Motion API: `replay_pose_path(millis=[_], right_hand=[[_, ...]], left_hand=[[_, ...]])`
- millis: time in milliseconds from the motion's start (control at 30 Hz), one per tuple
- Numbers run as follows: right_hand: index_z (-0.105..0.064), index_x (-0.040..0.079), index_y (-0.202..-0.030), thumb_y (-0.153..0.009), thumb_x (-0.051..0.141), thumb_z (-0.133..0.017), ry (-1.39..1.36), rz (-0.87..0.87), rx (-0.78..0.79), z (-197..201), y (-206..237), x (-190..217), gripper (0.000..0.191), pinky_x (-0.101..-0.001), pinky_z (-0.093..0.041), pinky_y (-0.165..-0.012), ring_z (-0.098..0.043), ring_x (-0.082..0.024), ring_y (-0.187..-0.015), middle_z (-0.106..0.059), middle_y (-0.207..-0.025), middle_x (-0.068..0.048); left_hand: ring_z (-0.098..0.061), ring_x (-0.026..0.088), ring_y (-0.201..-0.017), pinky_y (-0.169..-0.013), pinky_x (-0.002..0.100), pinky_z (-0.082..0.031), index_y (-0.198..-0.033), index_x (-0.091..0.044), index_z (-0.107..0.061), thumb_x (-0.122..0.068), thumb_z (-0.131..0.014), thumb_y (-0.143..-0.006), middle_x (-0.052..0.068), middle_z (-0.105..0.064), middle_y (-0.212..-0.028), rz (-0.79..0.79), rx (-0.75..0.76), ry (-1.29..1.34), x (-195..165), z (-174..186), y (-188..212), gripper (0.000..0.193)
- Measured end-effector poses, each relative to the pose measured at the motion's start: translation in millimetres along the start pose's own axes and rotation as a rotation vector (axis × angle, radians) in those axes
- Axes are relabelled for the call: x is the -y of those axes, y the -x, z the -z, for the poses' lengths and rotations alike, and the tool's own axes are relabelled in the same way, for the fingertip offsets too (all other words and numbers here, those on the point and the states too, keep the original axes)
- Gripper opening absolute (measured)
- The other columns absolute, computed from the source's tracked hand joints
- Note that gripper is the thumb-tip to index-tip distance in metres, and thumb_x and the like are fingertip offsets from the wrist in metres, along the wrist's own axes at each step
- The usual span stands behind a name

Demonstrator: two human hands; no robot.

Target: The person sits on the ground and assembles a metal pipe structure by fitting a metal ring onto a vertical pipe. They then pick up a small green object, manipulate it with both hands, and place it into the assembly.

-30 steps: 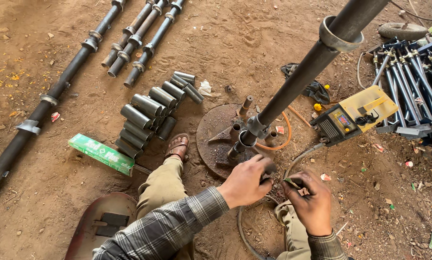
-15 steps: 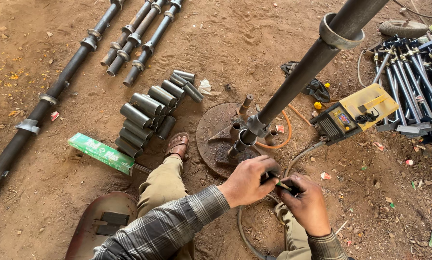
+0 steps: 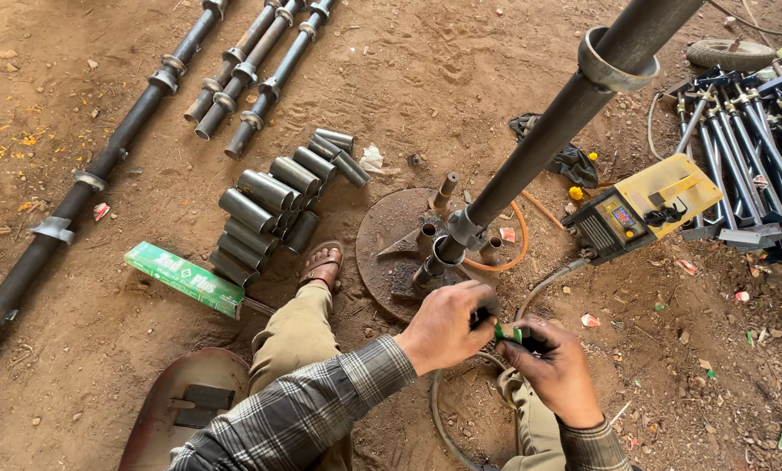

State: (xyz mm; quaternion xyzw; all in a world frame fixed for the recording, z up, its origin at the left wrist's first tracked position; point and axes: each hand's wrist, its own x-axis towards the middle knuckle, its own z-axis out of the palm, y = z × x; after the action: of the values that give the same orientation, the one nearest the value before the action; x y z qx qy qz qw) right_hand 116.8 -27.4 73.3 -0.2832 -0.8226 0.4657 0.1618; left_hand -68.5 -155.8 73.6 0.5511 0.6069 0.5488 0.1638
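Green piece, lower centre of frame: small, long axis level, pinched between left hand and right hand, both closed on its ends. Above: pipe on round base. Right: yellow welder.

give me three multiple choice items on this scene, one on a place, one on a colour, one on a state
1. Where does the green box lie?
A. on the dirt beside the short tube stack
B. on top of the yellow machine
C. in the person's lap

2. What colour is the machine to the right of the slanted pole?
A. red
B. yellow
C. white

3. What are the two hands doing?
A. resting flat on the ground
B. gripping the pole
C. meeting on a small green piece

Answers:
1. A, it lies on the ground left of the stack.
2. B, its casing is yellow.
3. C, left hand and right hand both pinch it.
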Motion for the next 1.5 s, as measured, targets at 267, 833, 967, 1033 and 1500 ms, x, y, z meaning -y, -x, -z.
replay_pose_path(millis=[267, 833, 967, 1033, 1500], right_hand=[[-0.077, 0.001, -0.104, -0.080, 0.007, -0.082, -0.025, 0.090, -0.036, 0, 2, -4, 0.025, -0.0253, -0.052, -0.069, -0.063, -0.009, -0.079, -0.071, -0.088, -0.002], [-0.076, -0.001, -0.104, -0.082, 0.008, -0.082, -0.192, 0.044, -0.044, 0, 0, -17, 0.025, -0.0244, -0.055, -0.073, -0.065, -0.009, -0.083, -0.072, -0.090, -0.002], [-0.075, -0.001, -0.105, -0.080, 0.007, -0.082, -0.172, 0.049, -0.047, -1, 0, -19, 0.026, -0.0249, -0.055, -0.075, -0.066, -0.009, -0.085, -0.074, -0.093, -0.003], [-0.074, 0.000, -0.107, -0.079, 0.006, -0.081, -0.204, 0.015, -0.065, -3, 0, -20, 0.030, -0.0249, -0.056, -0.078, -0.067, -0.008, -0.087, -0.076, -0.096, -0.003], [-0.069, 0.000, -0.117, -0.079, 0.009, -0.083, -0.224, 0.046, -0.112, -4, -1, -9, 0.042, -0.0259, -0.057, -0.082, -0.069, -0.011, -0.092, -0.072, -0.102, -0.005]], left_hand=[[-0.069, 0.030, -0.082, -0.073, 0.041, -0.056, -0.098, -0.002, -0.065, -0.013, -0.068, -0.087, 0.012, -0.064, -0.091, 0.004, 0.052, -0.027, -1, 0, 1, 0.015], [-0.074, 0.029, -0.086, -0.078, 0.038, -0.060, -0.108, -0.002, -0.070, -0.012, -0.069, -0.086, 0.014, -0.071, -0.094, -0.039, 0.045, 0.058, 0, -4, 2, 0.023], [-0.074, 0.028, -0.084, -0.077, 0.038, -0.059, -0.107, -0.002, -0.072, -0.011, -0.069, -0.086, 0.014, -0.071, -0.092, -0.020, 0.048, 0.053, 1, -5, 1, 0.023], [-0.074, 0.028, -0.083, -0.076, 0.038, -0.059, -0.105, -0.003, -0.073, -0.010, -0.068, -0.086, 0.014, -0.072, -0.092, -0.005, 0.045, 0.061, 1, -5, 1, 0.021], [-0.077, 0.023, -0.081, -0.073, 0.033, -0.060, -0.100, -0.005, -0.075, -0.010, -0.068, -0.086, 0.012, -0.076, -0.090, 0.130, 0.069, 0.192, 0, -8, 2, 0.016]])
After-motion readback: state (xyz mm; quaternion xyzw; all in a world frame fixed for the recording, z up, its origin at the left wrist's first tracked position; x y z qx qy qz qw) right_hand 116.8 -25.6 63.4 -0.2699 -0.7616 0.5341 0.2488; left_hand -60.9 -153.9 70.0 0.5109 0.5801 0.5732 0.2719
